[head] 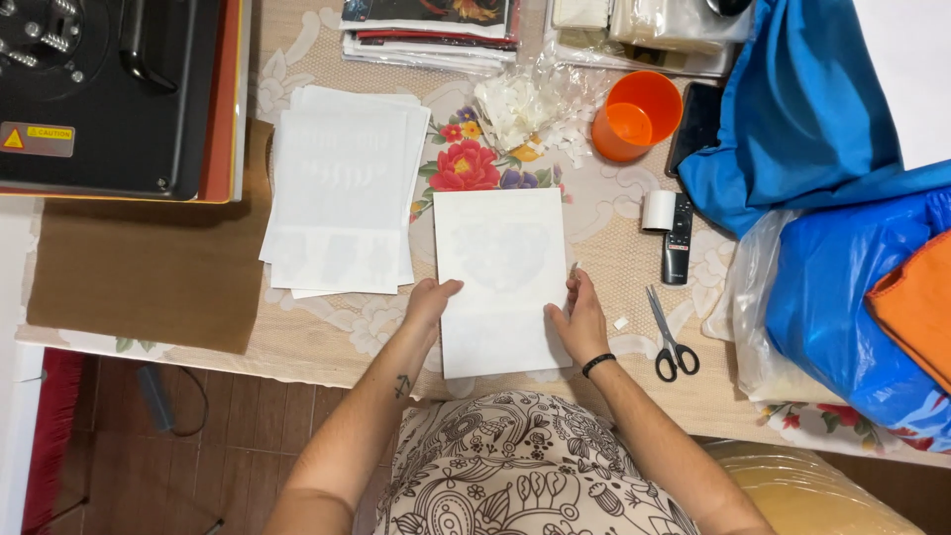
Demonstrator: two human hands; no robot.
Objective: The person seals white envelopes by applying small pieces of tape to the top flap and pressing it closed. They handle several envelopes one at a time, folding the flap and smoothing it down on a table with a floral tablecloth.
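- nearest the camera, the person's lap shows a black-and-white patterned garment [515, 466], with both forearms reaching forward over the counter [327, 342] edge.
- the left hand [431, 302] rests on the left edge of a white sheet [503, 282]; its thumb lies on top of the paper and the other fingers are curled together at the edge, pinching the sheet lightly.
- the right hand [580, 317] lies flat against the sheet's right edge, its fingers pressed together and touching the paper; a dark band [597, 364] circles that wrist.
- the white sheet lies upright on the flowered cloth of the counter, directly in front of the person, between the two hands; a faint pale print shows on it.
- just right of the right hand lie black-handled scissors [669, 337], apart from the hand.
- left of the sheet, close but not touching, sits a stack of similar white sheets [342, 188]; a brown mat [149, 258] lies further left.
- beyond the scissors are a black remote [678, 238] and a small white roll [658, 210], side by side.
- further back stand an orange cup [634, 114] and a heap of white paper scraps [520, 109].
- blue fabric and plastic bags [832, 139] fill the right side.
- at the far left sits a black press machine [109, 89]; a pile of printed papers [431, 30] lies at the far edge.
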